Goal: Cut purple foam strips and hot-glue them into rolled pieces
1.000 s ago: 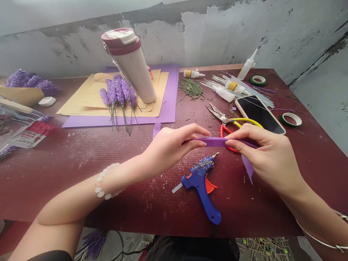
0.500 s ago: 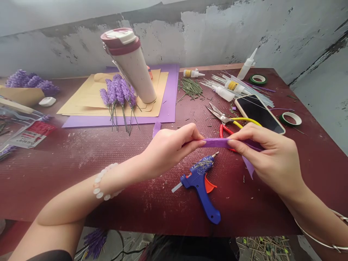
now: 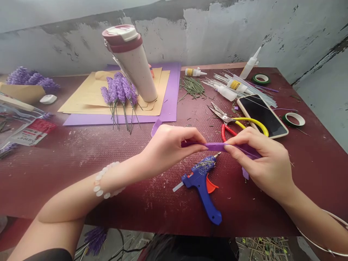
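A narrow purple strip (image 3: 216, 146), seemingly felt or paper, is stretched level between my two hands. My left hand (image 3: 174, 148) pinches it between thumb and forefinger; one loose end shows behind the knuckles. My right hand (image 3: 261, 157) pinches it a short way to the right, and its other end hangs below the palm. Just under the strip lies a blue glue gun (image 3: 202, 188) with an orange trigger and a clear glue stick in its rear. Behind my right hand rest open scissors (image 3: 224, 117) with one red and one yellow handle, partly covered by the fingers.
A tumbler (image 3: 136, 65) stands on brown and purple paper sheets (image 3: 78, 98) beside lavender stems (image 3: 119, 90). To the right are a phone (image 3: 263, 112), green tape rolls (image 3: 293, 119), glue bottles (image 3: 249, 67), white sticks and cut green pieces (image 3: 192, 87). More lavender (image 3: 32, 79) lies far left.
My hands have drawn slightly closer together, and the strip between them now looks narrower. The right hand shifted a little left and down. The view has moved slightly.
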The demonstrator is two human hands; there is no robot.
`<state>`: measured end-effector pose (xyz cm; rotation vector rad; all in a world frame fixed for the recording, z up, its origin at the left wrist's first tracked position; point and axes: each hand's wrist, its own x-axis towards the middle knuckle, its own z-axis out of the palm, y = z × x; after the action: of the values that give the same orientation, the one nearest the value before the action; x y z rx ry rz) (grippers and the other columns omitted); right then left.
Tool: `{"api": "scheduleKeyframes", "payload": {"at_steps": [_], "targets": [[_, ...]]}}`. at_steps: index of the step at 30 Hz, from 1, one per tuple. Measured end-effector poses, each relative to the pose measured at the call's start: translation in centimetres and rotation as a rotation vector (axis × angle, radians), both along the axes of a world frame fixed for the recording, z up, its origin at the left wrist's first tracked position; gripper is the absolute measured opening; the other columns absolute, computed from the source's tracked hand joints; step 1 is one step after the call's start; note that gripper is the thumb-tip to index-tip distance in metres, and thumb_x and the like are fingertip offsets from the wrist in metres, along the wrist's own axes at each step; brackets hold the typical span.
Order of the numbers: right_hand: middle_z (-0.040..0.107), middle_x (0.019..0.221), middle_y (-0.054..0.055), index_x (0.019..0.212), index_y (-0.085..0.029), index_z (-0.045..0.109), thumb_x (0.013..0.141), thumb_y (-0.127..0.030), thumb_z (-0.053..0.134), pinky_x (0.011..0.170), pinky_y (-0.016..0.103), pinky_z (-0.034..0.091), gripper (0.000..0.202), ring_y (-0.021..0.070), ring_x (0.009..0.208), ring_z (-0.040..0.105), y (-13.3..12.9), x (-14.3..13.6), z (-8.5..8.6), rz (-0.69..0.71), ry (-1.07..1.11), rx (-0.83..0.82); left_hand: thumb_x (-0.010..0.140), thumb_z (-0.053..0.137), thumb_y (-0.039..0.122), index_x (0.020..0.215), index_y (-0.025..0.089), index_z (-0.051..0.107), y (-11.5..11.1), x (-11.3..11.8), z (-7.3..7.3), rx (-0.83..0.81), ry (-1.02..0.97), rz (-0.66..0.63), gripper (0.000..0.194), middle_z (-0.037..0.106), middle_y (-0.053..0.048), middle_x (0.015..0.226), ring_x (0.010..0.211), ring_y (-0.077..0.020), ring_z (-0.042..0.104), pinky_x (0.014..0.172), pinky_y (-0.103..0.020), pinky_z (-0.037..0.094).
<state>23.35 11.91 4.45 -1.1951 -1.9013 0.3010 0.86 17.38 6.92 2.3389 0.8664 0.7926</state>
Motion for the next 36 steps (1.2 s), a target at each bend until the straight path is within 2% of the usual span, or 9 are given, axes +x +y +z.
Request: {"api": "scheduleKeyframes", "payload": {"at_steps": [4,8,14,19,22,25,29,33,36], "targets": [[0.069,0.079,0.001,0.094,-0.025,0.066,0.09,-0.02,0.07,0.069,0.036,0.049,0.007,0.0204,0.072,0.064,-0.1,0.4,0.1,0.008,-0.093,-0.004,0.087,0.076,0.014,0.081,0.017,0.075,-0.3,-0.1,-0.2,0.135,0.025,-0.001,0.007,0.079,0.005,0.072,0.058,-0.0051,0.068,0.057,-0.013,0.049],[0.072,0.082,0.002,0.102,-0.026,0.069,0.09,-0.023,0.073,0.077,0.04,0.05,0.013,0.0219,0.076,0.065,0.0,0.6,0.2,0.046,-0.094,0.003,0.092,0.072,0.02,0.083,0.016,0.075,-0.4,-0.2,-0.7,0.25,0.035,-0.048,0.01,0.079,0.002,0.073,0.062,-0.0076,0.071,0.06,-0.015,0.05],[0.071,0.076,0.0,0.085,-0.027,0.072,0.087,-0.007,0.072,0.075,0.038,0.051,0.019,0.02,0.073,0.063,0.1,0.0,0.3,0.073,0.064,0.029,0.096,0.067,0.024,0.084,0.018,0.074,-0.6,-0.2,-0.5,0.234,0.034,-0.057,0.014,0.078,0.003,0.073,0.061,-0.0072,0.07,0.06,-0.015,0.05],[0.072,0.074,-0.001,0.082,-0.028,0.073,0.086,-0.01,0.074,0.077,0.041,0.052,0.019,0.0211,0.074,0.062,-0.1,0.0,0.4,0.04,0.069,0.034,0.092,0.071,0.019,0.083,0.019,0.073,-0.7,-0.1,-0.3,0.133,-0.002,-0.049,0.009,0.079,0.004,0.076,0.063,-0.0058,0.069,0.061,-0.014,0.051],[0.074,0.075,-0.001,0.082,-0.028,0.073,0.085,-0.009,0.075,0.076,0.041,0.051,0.02,0.0216,0.076,0.062,-0.2,0.1,0.3,0.014,0.033,0.069,0.09,0.074,0.019,0.092,0.017,0.075,-0.6,0.0,-0.6,0.102,-0.001,-0.039,0.003,0.08,0.001,0.082,0.07,-0.0076,0.073,0.065,-0.014,0.054],[0.074,0.076,0.0,0.083,-0.029,0.072,0.086,-0.009,0.075,0.077,0.042,0.051,0.02,0.0223,0.078,0.062,-0.3,0.1,0.1,-0.001,0.005,0.096,0.089,0.076,0.028,0.104,0.014,0.075,-0.5,0.1,-1.0,0.141,0.005,-0.033,0.02,0.082,-0.004,0.09,0.078,-0.0122,0.076,0.071,-0.019,0.057],[0.075,0.076,-0.001,0.086,-0.028,0.072,0.088,-0.011,0.075,0.079,0.041,0.05,0.018,0.0221,0.079,0.063,-0.2,0.2,0.0,0.011,-0.049,0.132,0.091,0.073,0.02,0.091,0.016,0.076,-0.6,0.0,-1.4,0.208,-0.003,-0.062,0.006,0.08,-0.001,0.079,0.068,-0.0104,0.074,0.065,-0.017,0.055],[0.079,0.088,0.002,0.099,-0.029,0.074,0.089,-0.019,0.077,0.083,0.044,0.05,0.014,0.0252,0.086,0.066,0.1,0.2,0.5,0.028,-0.192,0.147,0.091,0.072,0.018,0.087,0.016,0.077,-1.0,0.0,-1.5,0.295,0.0,-0.034,0.006,0.08,0.0,0.075,0.062,-0.0092,0.072,0.059,-0.017,0.052],[0.079,0.083,0.0,0.098,-0.03,0.074,0.089,-0.019,0.077,0.087,0.046,0.049,0.015,0.0238,0.081,0.067,0.2,0.0,0.9,0.09,-0.227,0.15,0.093,0.07,0.02,0.088,0.017,0.077,-1.1,0.0,-1.6,0.328,0.011,-0.02,0.009,0.081,0.001,0.076,0.061,-0.0097,0.073,0.059,-0.018,0.053]]}}
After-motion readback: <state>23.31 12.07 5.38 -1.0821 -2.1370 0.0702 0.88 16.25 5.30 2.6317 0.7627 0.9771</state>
